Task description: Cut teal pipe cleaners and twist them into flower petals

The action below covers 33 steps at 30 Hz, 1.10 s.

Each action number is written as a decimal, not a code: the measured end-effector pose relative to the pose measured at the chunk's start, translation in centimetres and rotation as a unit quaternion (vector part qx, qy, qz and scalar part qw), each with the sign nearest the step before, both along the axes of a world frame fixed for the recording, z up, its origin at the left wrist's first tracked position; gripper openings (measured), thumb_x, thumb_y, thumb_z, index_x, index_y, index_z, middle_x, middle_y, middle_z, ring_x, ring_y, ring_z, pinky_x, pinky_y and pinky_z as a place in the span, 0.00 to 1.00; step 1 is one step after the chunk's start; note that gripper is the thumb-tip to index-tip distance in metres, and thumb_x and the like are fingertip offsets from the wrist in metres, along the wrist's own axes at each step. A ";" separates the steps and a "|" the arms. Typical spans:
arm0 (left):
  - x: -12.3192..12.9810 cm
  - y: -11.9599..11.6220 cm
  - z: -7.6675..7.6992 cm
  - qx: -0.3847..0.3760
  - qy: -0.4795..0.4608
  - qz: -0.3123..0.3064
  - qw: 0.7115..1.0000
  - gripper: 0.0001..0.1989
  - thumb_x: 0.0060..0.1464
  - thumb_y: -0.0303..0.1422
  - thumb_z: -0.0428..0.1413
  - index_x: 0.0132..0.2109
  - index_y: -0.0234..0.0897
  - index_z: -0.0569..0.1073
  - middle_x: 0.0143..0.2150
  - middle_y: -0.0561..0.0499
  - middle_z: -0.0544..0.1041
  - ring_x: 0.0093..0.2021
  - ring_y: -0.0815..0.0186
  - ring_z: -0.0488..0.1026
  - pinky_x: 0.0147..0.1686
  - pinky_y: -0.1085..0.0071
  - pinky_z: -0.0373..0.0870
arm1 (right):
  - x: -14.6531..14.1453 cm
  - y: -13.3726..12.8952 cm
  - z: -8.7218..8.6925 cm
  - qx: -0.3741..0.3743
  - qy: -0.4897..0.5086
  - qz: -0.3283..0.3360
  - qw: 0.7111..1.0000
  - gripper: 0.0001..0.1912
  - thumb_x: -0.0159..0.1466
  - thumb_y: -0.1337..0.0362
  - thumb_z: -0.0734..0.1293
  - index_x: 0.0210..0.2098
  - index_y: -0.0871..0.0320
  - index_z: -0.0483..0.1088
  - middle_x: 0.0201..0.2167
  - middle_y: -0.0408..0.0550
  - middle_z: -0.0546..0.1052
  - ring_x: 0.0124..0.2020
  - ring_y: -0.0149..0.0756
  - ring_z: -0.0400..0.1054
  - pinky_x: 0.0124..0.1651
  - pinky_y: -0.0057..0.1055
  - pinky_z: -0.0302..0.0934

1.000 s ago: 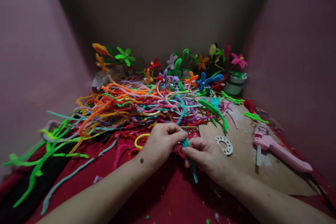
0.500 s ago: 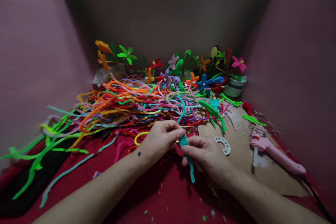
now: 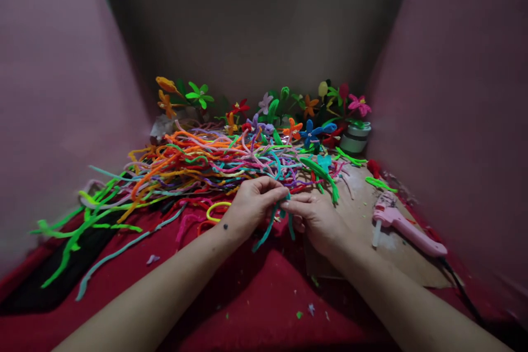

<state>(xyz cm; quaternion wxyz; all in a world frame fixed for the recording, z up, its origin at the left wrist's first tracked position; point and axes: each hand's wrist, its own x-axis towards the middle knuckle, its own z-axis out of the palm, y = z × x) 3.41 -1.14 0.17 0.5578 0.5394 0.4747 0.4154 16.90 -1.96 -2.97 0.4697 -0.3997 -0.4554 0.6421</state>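
Note:
A teal pipe cleaner (image 3: 268,232) is pinched between both hands above the red cloth, its two loose ends hanging down below the fingers. My left hand (image 3: 258,203) has thumb and forefinger closed on it. From the other side, my right hand (image 3: 315,217) grips it with thumb and fingertips, close against the left fingertips. Part of the pipe cleaner is hidden by the fingers. Just behind the hands lies a large heap of pipe cleaners (image 3: 206,162) in many colours.
A pink glue gun (image 3: 406,225) lies on brown cardboard (image 3: 363,264) at the right, its cord trailing off. Pipe-cleaner flowers (image 3: 311,133) and a striped jar (image 3: 355,136) stand at the back. Green strands (image 3: 68,245) spread left, over a dark object. Small scraps dot the red cloth (image 3: 247,302).
The teal strip, earlier stretched out between the hands as one flat length, is now bent, with two ends dangling. Both hands have come closer together. The whole view has shifted slightly.

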 end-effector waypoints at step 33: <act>-0.6 -0.4 -2.0 -0.082 0.077 -0.102 0.988 0.12 0.43 0.35 0.58 0.20 0.33 0.67 0.11 0.60 0.56 0.12 0.78 0.50 0.13 0.77 0.42 | 0.1 1.5 -1.0 -0.033 0.046 -0.044 0.997 0.12 0.47 0.60 0.72 0.24 0.63 0.73 0.13 0.40 0.69 0.11 0.22 0.56 0.12 0.20 0.49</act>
